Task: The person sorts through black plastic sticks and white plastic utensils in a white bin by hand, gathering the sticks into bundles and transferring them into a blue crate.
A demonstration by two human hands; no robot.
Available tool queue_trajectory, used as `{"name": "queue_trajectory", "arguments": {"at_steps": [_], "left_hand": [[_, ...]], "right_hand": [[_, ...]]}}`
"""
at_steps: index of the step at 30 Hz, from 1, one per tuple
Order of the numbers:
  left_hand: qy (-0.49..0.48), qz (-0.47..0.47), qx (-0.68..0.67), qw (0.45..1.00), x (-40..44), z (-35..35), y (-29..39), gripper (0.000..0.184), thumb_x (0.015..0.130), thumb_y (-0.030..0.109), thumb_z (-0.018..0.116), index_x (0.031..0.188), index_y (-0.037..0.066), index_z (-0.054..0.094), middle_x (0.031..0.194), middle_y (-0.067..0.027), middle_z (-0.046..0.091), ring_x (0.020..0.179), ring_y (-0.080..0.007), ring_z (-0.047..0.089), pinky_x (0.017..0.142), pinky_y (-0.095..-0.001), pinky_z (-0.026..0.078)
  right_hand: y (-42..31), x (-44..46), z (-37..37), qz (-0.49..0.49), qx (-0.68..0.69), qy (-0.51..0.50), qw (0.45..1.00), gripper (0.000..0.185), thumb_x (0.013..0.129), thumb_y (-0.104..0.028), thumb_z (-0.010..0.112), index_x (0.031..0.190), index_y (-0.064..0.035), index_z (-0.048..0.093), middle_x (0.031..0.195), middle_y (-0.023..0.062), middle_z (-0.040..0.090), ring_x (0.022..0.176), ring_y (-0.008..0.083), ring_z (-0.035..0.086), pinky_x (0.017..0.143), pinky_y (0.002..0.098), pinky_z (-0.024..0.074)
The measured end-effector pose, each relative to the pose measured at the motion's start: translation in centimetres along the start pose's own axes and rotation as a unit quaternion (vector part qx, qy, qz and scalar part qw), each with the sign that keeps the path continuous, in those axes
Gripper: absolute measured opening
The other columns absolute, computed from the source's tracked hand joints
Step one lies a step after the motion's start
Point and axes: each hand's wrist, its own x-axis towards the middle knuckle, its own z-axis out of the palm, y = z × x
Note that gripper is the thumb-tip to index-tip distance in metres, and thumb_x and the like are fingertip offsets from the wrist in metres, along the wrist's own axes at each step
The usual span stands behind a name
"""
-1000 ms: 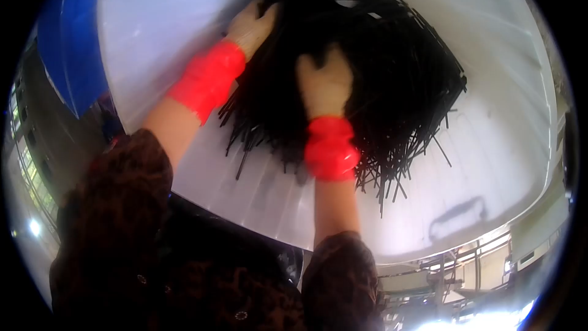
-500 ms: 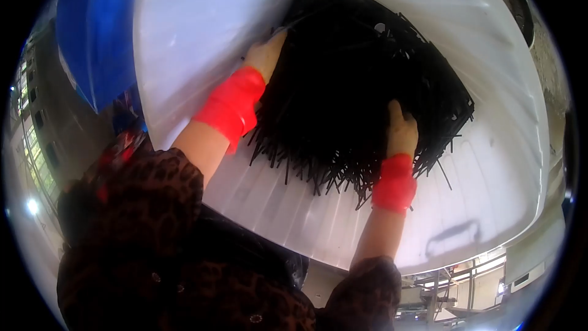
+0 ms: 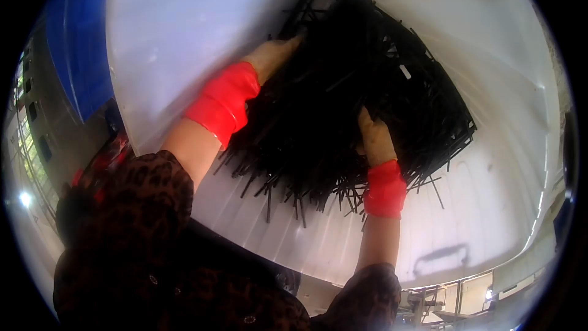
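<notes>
A large heap of thin black rods or tubes (image 3: 429, 104) fills the middle of a white plastic bin (image 3: 490, 178). My left hand (image 3: 272, 60), in a pale glove with a red cuff, is pressed into the left side of a thick bundle of these rods (image 3: 294, 129), its fingertips hidden among them. On the bundle's right side is my right hand (image 3: 378, 138), gloved alike, with fingers curled against the rods and partly hidden. Between my hands the bundle lies askew over the others, its ragged ends pointing toward me.
A small white piece (image 3: 405, 72) shows among the black rods. Left of the bin hangs or stands a blue sheet or panel (image 3: 82, 43). The bin's near rim runs close to my body, and metal framework (image 3: 429, 306) stands beyond it at lower right.
Both hands have shifted left with the bundle, which has slid leftward and toward me off the heap. More of the separate rods behind it now shows, and the bin appears slightly farther left.
</notes>
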Motion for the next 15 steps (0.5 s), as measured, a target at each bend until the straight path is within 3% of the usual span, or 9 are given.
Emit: {"name": "queue_trajectory", "arguments": {"at_steps": [3, 4, 5, 7, 9, 11, 13, 14, 15], "left_hand": [[-0.023, -0.024, 0.047, 0.998, -1.2, -0.7, 2.0, 0.045, 0.091, 0.034, 0.026, 0.124, 0.005, 0.034, 0.115, -0.0172, 0.047, 0.108, -0.0259, 0.044, 0.092, -0.0281, 0.033], [-0.029, 0.020, 0.141, 0.989, -1.1, -0.7, 1.5, 0.042, 0.090, 0.030, 0.028, 0.122, 0.004, 0.035, 0.112, -0.0177, 0.049, 0.107, -0.0265, 0.044, 0.091, -0.0285, 0.034], [-0.033, 0.064, 0.233, 0.970, -0.8, -0.5, 0.6, 0.039, 0.090, 0.026, 0.031, 0.120, 0.002, 0.037, 0.110, -0.0182, 0.050, 0.106, -0.0270, 0.045, 0.090, -0.0289, 0.035], [0.032, 0.132, 0.255, 0.957, 0.5, 2.0, -4.1, 0.034, 0.089, 0.015, 0.033, 0.119, 0.000, 0.036, 0.111, -0.0178, 0.049, 0.105, -0.0277, 0.045, 0.091, -0.0280, 0.035], [0.118, 0.253, 0.187, 0.942, -0.4, 3.0, -4.3, 0.033, 0.085, 0.004, 0.034, 0.118, 0.000, 0.038, 0.113, -0.0163, 0.048, 0.106, -0.0261, 0.045, 0.092, -0.0259, 0.036], [0.126, 0.234, 0.164, 0.950, -0.9, 2.8, -3.7, 0.035, 0.085, 0.002, 0.033, 0.120, 0.001, 0.036, 0.116, -0.0156, 0.045, 0.109, -0.0247, 0.043, 0.094, -0.0245, 0.033], [0.133, 0.214, 0.141, 0.958, -0.7, 2.9, -3.4, 0.036, 0.085, 0.000, 0.032, 0.121, 0.001, 0.035, 0.120, -0.0149, 0.042, 0.111, -0.0233, 0.040, 0.096, -0.0231, 0.030], [0.128, 0.213, 0.160, 0.955, -0.2, 3.0, -3.5, 0.037, 0.085, 0.005, 0.035, 0.122, 0.001, 0.034, 0.120, -0.0137, 0.042, 0.113, -0.0221, 0.038, 0.097, -0.0229, 0.028], [0.120, 0.213, 0.178, 0.953, 0.3, 3.4, -3.8, 0.039, 0.085, 0.009, 0.038, 0.123, 0.001, 0.033, 0.121, -0.0126, 0.041, 0.115, -0.0209, 0.037, 0.098, -0.0228, 0.027]], "right_hand": [[-2.0, 0.2, -1.8, 0.078, -0.090, 0.028, 0.992, 0.049, 0.065, -0.017, 0.065, 0.109, -0.0041, 0.047, 0.074, 0.0215, 0.057, 0.075, 0.0342, 0.057, 0.067, 0.0370, 0.0482], [-3.2, 0.2, -2.8, 0.142, -0.171, 0.030, 0.974, 0.049, 0.069, -0.028, 0.063, 0.107, -0.0010, 0.048, 0.076, 0.0214, 0.057, 0.079, 0.0340, 0.057, 0.069, 0.0379, 0.0471], [-3.2, 0.4, -3.0, 0.143, -0.172, 0.033, 0.974, 0.049, 0.069, -0.028, 0.063, 0.107, -0.0010, 0.048, 0.076, 0.0214, 0.057, 0.079, 0.0340, 0.057, 0.069, 0.0379, 0.0471], [-2.8, 0.6, -3.1, 0.152, -0.106, 0.056, 0.981, 0.059, 0.073, -0.045, 0.054, 0.104, 0.0043, 0.049, 0.083, 0.0230, 0.057, 0.084, 0.0343, 0.055, 0.071, 0.0386, 0.0454], [-2.8, 0.7, -2.3, 0.169, -0.044, 0.101, 0.979, 0.057, 0.075, -0.048, 0.050, 0.100, 0.0038, 0.051, 0.089, 0.0252, 0.055, 0.087, 0.0367, 0.053, 0.074, 0.0393, 0.0434], [-2.8, 1.2, -1.7, 0.188, 0.018, 0.144, 0.971, 0.057, 0.077, -0.050, 0.046, 0.096, 0.0033, 0.053, 0.095, 0.0275, 0.054, 0.090, 0.0391, 0.052, 0.078, 0.0401, 0.0414], [-3.3, 2.5, -2.0, 0.331, 0.033, 0.068, 0.940, 0.058, 0.076, -0.044, 0.050, 0.111, 0.0030, 0.045, 0.094, 0.0248, 0.054, 0.082, 0.0351, 0.055, 0.073, 0.0385, 0.0448], [-2.9, 2.6, -1.7, 0.330, 0.032, 0.067, 0.941, 0.058, 0.076, -0.044, 0.050, 0.111, 0.0030, 0.045, 0.094, 0.0248, 0.054, 0.082, 0.0351, 0.055, 0.073, 0.0385, 0.0448], [-2.3, 2.4, -1.4, 0.238, 0.001, 0.093, 0.967, 0.049, 0.078, -0.037, 0.049, 0.112, -0.0011, 0.046, 0.092, 0.0239, 0.055, 0.081, 0.0350, 0.055, 0.072, 0.0372, 0.0455]]}}
